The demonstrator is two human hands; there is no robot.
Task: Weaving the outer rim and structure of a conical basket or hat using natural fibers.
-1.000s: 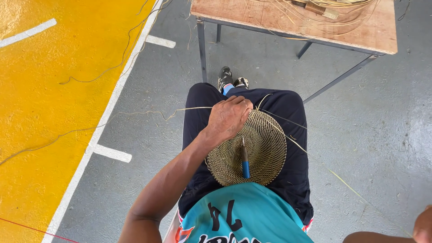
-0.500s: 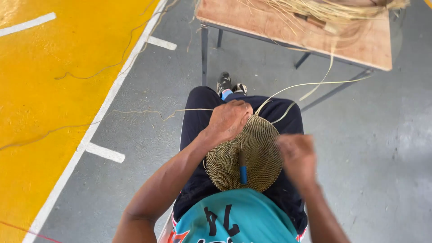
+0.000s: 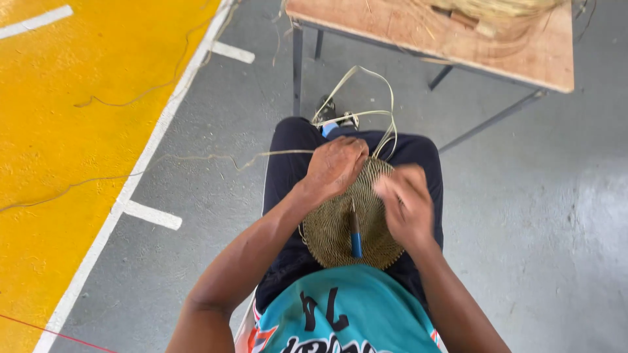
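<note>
Looks like a craft workshop set up in a hall or sports court. Floor (image 3: 536, 216) is painted concrete: grey zone, plus a yellow zone (image 3: 78, 104) edged with white lines (image 3: 150, 214). Rough plywood table (image 3: 458, 46) on thin metal legs, piled with loose straw fibres (image 3: 497, 9). Stray strands (image 3: 137, 98) lie across the floor. A round coiled woven disc (image 3: 343, 222) sits on the seated person's lap, blue-handled tool (image 3: 355, 236) resting on it.
</note>
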